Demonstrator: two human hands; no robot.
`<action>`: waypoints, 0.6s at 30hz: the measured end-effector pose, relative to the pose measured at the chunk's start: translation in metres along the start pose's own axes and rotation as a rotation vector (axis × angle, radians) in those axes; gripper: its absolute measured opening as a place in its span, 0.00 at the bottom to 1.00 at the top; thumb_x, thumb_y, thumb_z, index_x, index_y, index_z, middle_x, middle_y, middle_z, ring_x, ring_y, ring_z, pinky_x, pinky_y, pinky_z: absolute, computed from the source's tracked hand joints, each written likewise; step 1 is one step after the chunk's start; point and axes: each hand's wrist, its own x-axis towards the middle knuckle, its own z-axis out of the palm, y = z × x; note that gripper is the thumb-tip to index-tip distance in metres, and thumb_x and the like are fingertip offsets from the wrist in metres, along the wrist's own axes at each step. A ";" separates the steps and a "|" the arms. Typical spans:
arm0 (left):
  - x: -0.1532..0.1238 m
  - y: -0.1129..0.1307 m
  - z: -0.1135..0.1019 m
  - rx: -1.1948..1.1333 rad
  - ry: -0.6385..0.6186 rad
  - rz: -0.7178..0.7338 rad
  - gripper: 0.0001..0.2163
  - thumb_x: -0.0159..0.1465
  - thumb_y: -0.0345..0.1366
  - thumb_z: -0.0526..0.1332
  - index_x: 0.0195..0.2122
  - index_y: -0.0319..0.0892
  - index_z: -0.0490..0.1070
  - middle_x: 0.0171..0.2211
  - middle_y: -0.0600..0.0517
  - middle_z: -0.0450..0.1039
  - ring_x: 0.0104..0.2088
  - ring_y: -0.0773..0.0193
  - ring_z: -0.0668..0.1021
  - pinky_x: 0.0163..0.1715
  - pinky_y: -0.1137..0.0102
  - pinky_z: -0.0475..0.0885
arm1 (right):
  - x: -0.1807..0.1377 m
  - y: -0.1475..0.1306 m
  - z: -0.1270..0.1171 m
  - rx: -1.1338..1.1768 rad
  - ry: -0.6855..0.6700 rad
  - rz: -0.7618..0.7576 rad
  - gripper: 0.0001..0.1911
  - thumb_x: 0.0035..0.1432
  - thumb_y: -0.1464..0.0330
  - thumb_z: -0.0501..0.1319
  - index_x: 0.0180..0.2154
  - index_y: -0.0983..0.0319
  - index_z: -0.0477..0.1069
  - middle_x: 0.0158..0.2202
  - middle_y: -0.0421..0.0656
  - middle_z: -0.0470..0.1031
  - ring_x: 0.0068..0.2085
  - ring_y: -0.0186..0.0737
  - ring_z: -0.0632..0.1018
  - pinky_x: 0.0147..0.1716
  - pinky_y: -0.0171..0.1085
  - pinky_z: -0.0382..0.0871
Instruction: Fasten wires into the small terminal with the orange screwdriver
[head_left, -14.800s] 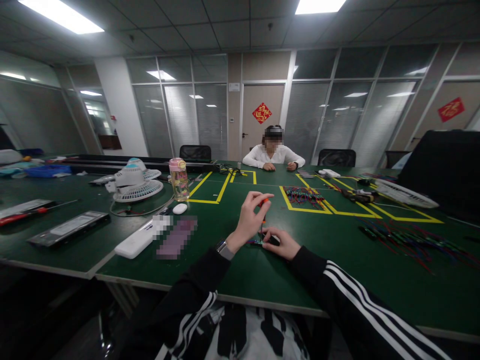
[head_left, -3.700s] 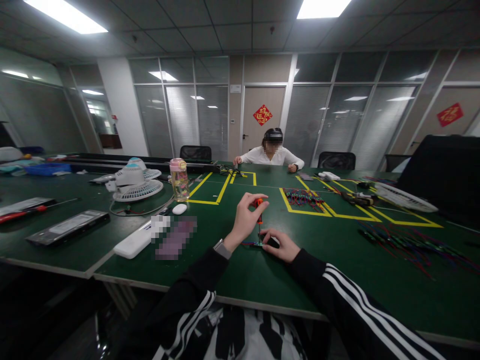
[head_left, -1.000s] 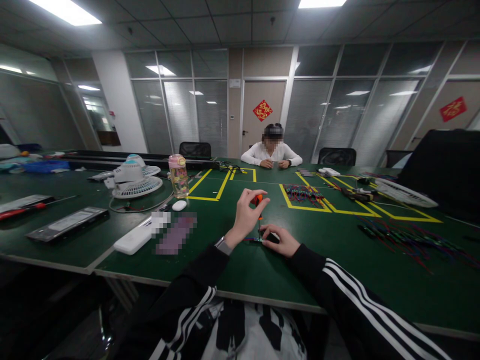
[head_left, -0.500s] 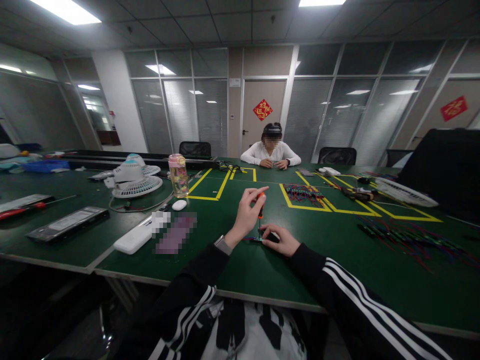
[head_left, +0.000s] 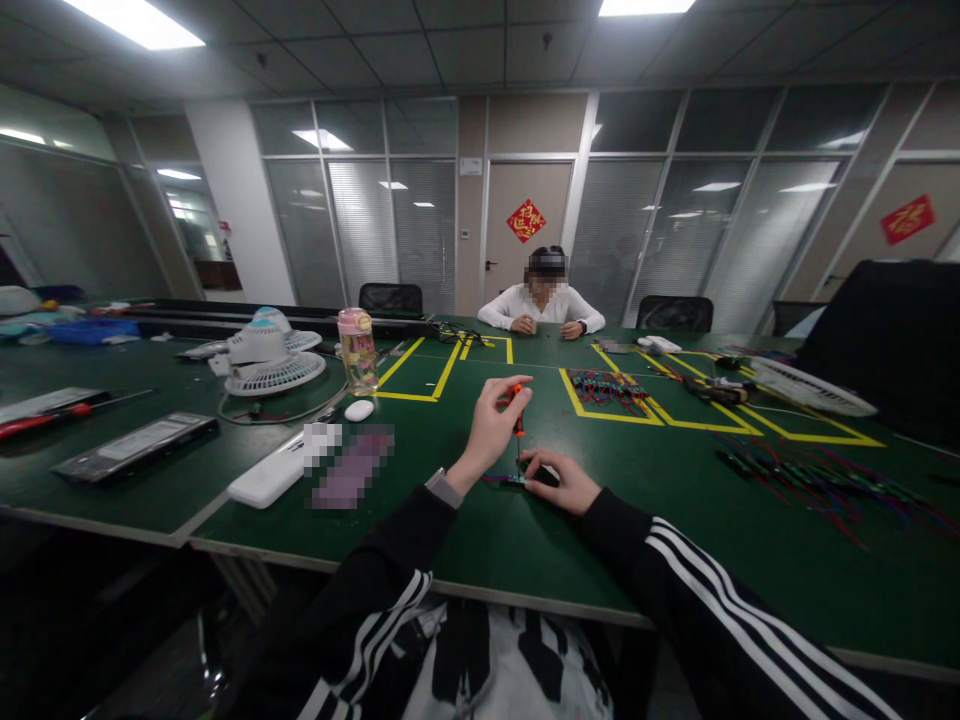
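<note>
In my left hand [head_left: 493,424] an orange-and-black screwdriver [head_left: 520,424] is held upright by the handle, its shaft pointing down. The tip meets a small green circuit board [head_left: 516,480] lying on the green table [head_left: 465,550]. Red and blue wires run out of the board's left side. My right hand [head_left: 561,482] rests on the table with thumb and fingertips closed on the board's right end. A small dark shape shows within its curled fingers; I cannot make out what it is.
Wired boards lie in a yellow-taped area [head_left: 609,390] and in another bundle [head_left: 825,478] at right. Left are a white power bank [head_left: 271,468], a bottle [head_left: 357,350], a fan [head_left: 274,360] and a hard drive [head_left: 139,446]. A person [head_left: 541,300] sits opposite.
My left hand's fingers have shifted slightly on the screwdriver handle, which stays upright on the board. My right hand has kept its place. The person opposite has moved their hands apart.
</note>
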 end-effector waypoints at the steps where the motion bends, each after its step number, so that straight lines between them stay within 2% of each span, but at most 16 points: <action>1: 0.001 0.000 0.000 -0.029 -0.018 -0.021 0.11 0.65 0.38 0.58 0.45 0.43 0.76 0.46 0.47 0.73 0.43 0.64 0.77 0.42 0.72 0.71 | 0.000 0.000 0.000 -0.001 0.001 0.001 0.04 0.51 0.68 0.65 0.30 0.61 0.73 0.47 0.52 0.77 0.52 0.50 0.76 0.54 0.51 0.67; 4: 0.002 0.000 0.000 -0.146 -0.093 -0.091 0.15 0.67 0.37 0.54 0.51 0.41 0.72 0.43 0.46 0.76 0.39 0.64 0.79 0.41 0.70 0.72 | 0.000 0.000 0.000 0.000 0.003 0.004 0.04 0.51 0.68 0.65 0.30 0.61 0.73 0.47 0.52 0.77 0.52 0.50 0.76 0.54 0.51 0.67; 6: 0.001 0.000 0.000 -0.154 -0.101 -0.097 0.15 0.65 0.38 0.57 0.51 0.41 0.72 0.39 0.48 0.76 0.35 0.65 0.79 0.37 0.71 0.72 | 0.000 0.000 0.000 0.004 0.006 0.008 0.04 0.50 0.68 0.66 0.30 0.61 0.73 0.46 0.51 0.77 0.52 0.50 0.76 0.54 0.51 0.67; 8: -0.001 0.001 0.000 -0.075 -0.062 -0.042 0.13 0.63 0.38 0.61 0.47 0.41 0.75 0.36 0.50 0.75 0.34 0.66 0.78 0.36 0.72 0.72 | 0.000 0.000 0.001 0.009 0.009 0.009 0.04 0.50 0.68 0.66 0.30 0.61 0.73 0.46 0.51 0.77 0.52 0.50 0.76 0.53 0.51 0.67; 10: -0.002 0.002 -0.001 0.020 -0.027 0.026 0.11 0.62 0.38 0.62 0.44 0.42 0.77 0.37 0.50 0.73 0.36 0.67 0.76 0.39 0.73 0.71 | 0.000 0.000 0.001 0.012 0.011 0.007 0.04 0.50 0.68 0.66 0.29 0.61 0.73 0.46 0.51 0.77 0.52 0.49 0.76 0.53 0.51 0.67; 12: -0.003 0.002 -0.001 0.051 -0.022 0.056 0.11 0.64 0.38 0.59 0.44 0.43 0.77 0.41 0.49 0.72 0.39 0.66 0.76 0.43 0.72 0.70 | 0.000 0.000 0.001 0.005 0.011 0.003 0.04 0.50 0.68 0.66 0.29 0.61 0.73 0.46 0.51 0.77 0.52 0.50 0.76 0.53 0.51 0.67; 15: -0.002 0.001 0.000 -0.050 -0.082 -0.011 0.15 0.68 0.35 0.53 0.51 0.43 0.73 0.45 0.47 0.73 0.41 0.65 0.77 0.43 0.70 0.71 | 0.000 0.000 0.001 -0.013 0.000 -0.003 0.03 0.51 0.69 0.65 0.30 0.62 0.73 0.47 0.52 0.77 0.52 0.51 0.76 0.53 0.51 0.67; 18: -0.002 -0.001 0.001 -0.101 -0.103 -0.058 0.16 0.66 0.35 0.56 0.54 0.42 0.70 0.43 0.47 0.75 0.38 0.65 0.78 0.39 0.70 0.72 | 0.000 0.000 0.000 -0.017 -0.007 -0.005 0.03 0.51 0.69 0.64 0.30 0.62 0.73 0.47 0.52 0.77 0.52 0.50 0.76 0.53 0.50 0.67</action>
